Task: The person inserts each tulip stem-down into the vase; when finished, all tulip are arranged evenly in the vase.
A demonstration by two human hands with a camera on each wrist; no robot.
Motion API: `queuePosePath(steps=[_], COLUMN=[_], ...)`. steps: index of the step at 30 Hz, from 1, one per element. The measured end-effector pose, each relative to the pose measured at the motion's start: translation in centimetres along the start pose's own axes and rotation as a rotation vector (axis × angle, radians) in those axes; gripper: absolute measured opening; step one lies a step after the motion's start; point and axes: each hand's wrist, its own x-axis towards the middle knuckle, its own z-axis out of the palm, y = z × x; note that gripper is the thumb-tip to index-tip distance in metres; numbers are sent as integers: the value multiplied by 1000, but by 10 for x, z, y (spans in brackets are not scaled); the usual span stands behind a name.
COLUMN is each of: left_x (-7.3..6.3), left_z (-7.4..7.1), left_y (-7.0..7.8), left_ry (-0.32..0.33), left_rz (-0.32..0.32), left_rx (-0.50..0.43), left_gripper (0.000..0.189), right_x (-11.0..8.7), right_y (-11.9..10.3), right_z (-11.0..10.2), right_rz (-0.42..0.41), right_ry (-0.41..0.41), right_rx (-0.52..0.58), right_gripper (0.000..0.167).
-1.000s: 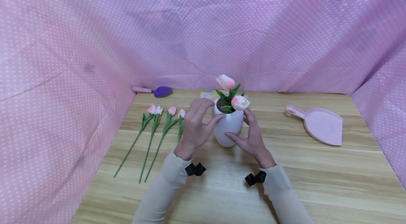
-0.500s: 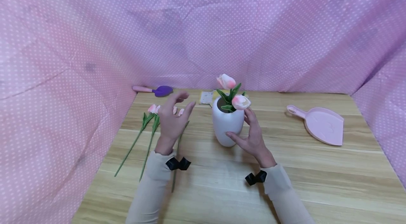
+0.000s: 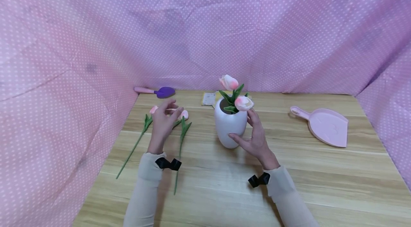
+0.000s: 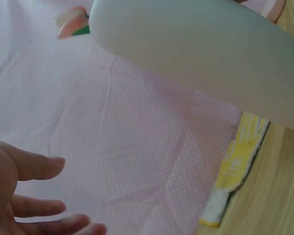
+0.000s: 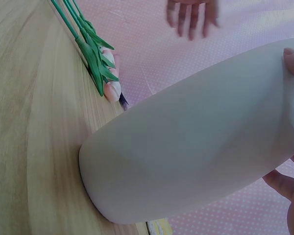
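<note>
A white vase [image 3: 229,127] stands upright on the table, holding two pink-and-white tulips [image 3: 244,103]. My right hand [image 3: 255,141] grips its right side, thumb across the front and fingers round the back. Over the tulips lying on the left, my left hand [image 3: 163,121] hovers with nothing in it, its fingers loosely bent. One tulip [image 3: 182,141] lies to the right of that hand and another [image 3: 139,139] to its left; those between are mostly hidden by the hand and arm. In the left wrist view, the left hand's fingers [image 4: 39,208] appear spread and apart from the vase.
A small trowel [image 3: 163,92] with a purple blade lies at the back left. Behind the vase is a yellow-and-white packet [image 3: 209,99]. A pink dustpan [image 3: 327,127] lies on the right. Pink dotted cloth [image 3: 205,34] hangs along the table's back edge.
My left hand has left the vase's side and moved left, ending above the lying tulips. My right hand has stayed on the vase.
</note>
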Motion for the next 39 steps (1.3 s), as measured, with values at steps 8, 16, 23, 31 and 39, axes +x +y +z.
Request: queuePosePath(steps=[8, 16, 23, 31, 39], left_x=[5, -6, -15, -30, -42], left_z=[-5, -9, -9, 0, 16], left_y=[-40, -81, -100, -105, -103], left_ry=[-240, -385, -396, -374, -298], left_rz=[-296, -445, -444, -503, -389], left_rx=[-7, 64, 119, 108, 286], left_gripper=[56, 61, 53, 46, 43], right_x=[1, 2, 3, 1, 0], right_y=[0, -2, -3, -3, -1], right_z=[1, 0, 0, 1, 1], right_rz=[-5, 2, 11, 3, -1], right_ry=[5, 3, 2, 3, 4], right_rx=[-2, -15, -13, -15, -18], right_gripper=[92, 93, 94, 93, 92])
